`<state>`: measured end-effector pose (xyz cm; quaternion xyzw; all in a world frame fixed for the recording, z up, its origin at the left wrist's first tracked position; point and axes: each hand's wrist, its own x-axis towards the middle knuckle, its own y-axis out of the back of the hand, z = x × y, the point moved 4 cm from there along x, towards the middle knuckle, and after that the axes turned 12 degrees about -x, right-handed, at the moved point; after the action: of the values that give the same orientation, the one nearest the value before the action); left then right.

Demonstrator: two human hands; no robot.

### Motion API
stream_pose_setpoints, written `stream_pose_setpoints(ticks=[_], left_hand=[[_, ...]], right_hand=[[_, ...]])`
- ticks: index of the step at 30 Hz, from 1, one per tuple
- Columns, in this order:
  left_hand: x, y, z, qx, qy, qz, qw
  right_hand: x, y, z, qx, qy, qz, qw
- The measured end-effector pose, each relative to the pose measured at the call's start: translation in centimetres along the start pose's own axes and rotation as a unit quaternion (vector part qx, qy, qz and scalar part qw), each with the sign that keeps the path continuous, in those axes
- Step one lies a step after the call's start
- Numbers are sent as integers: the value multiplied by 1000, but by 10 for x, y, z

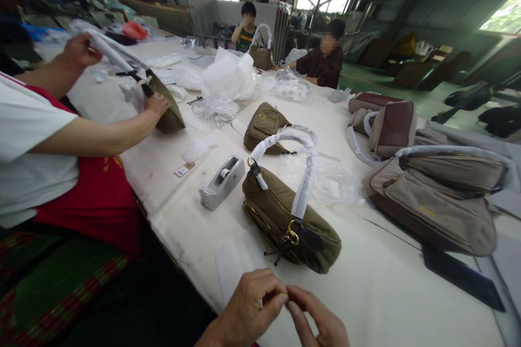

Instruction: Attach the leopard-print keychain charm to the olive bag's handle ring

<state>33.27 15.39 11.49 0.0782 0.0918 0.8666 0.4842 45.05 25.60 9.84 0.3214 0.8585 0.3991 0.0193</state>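
Note:
At the near table edge my left hand (254,306) and my right hand (319,317) meet, thumbs and fingertips pinched together. Whatever is between them, if anything, is too small to make out. Just beyond them lies an olive-green handbag (291,219) with gold rings and a dark cord hanging at its near end. Its raised handle (305,173) is wrapped in white film. A grey tape dispenser (223,181) sits left of the bag. A thin white sheet (232,263) lies on the table beside my left hand.
A co-worker (61,124) on the left handles another olive bag (165,103). Further bags include an olive one (264,124) and taupe ones (431,200) at right. Crumpled film (230,76), a tag (184,168) and a dark flat strip (462,276) lie on the white table. Two people sit across.

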Motion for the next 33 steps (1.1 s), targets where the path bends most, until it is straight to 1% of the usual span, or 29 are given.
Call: stream_pose_setpoints(ticks=[2, 3, 5, 7, 8, 9, 11, 12, 13, 15, 18, 21, 24, 26, 29, 33], left_hand=[[1, -1, 3, -18, 7, 17, 1000], [2, -1, 4, -21, 8, 26, 999], [1, -2, 4, -22, 3, 35, 999], [2, -2, 0, -32, -8, 46, 998], [3, -1, -3, -40, -15, 67, 997], [5, 0, -8, -46, -25, 104, 993], [13, 2, -19, -45, -50, 196, 978], [19, 0, -26, -39, -61, 231, 970], [26, -4, -31, -34, -68, 251, 965], [41, -14, -42, -44, -60, 252, 965], [54, -25, -51, -87, 11, 246, 965], [51, -25, -49, -179, 82, 230, 953], [45, -23, -42, -306, 115, 190, 926], [43, -21, -38, -355, 128, 175, 909], [42, -22, -38, -378, 147, 159, 900], [41, -22, -38, -373, 151, 148, 903]], right_hand=[[5, -2, -3, 44, -20, -49, 998], [7, -1, -5, 46, -13, -65, 997], [12, 3, -9, 31, 16, -74, 997], [16, 8, -10, 12, 15, -66, 998], [18, 10, -9, 2, 4, -56, 998], [20, 12, -8, -7, -12, -41, 999], [26, 14, -7, -26, -50, -5, 998], [30, 14, -6, -32, -65, 9, 997], [34, 13, -6, -33, -74, 17, 997], [44, 9, -5, -28, -79, 16, 996], [57, 4, -1, -19, -80, 14, 997], [63, 5, 8, -22, -94, 29, 995], [63, 8, 14, -19, -105, 41, 993], [63, 10, 16, -15, -108, 49, 993], [64, 12, 15, -23, -91, 54, 994], [66, 13, 10, -40, -51, 48, 997]])
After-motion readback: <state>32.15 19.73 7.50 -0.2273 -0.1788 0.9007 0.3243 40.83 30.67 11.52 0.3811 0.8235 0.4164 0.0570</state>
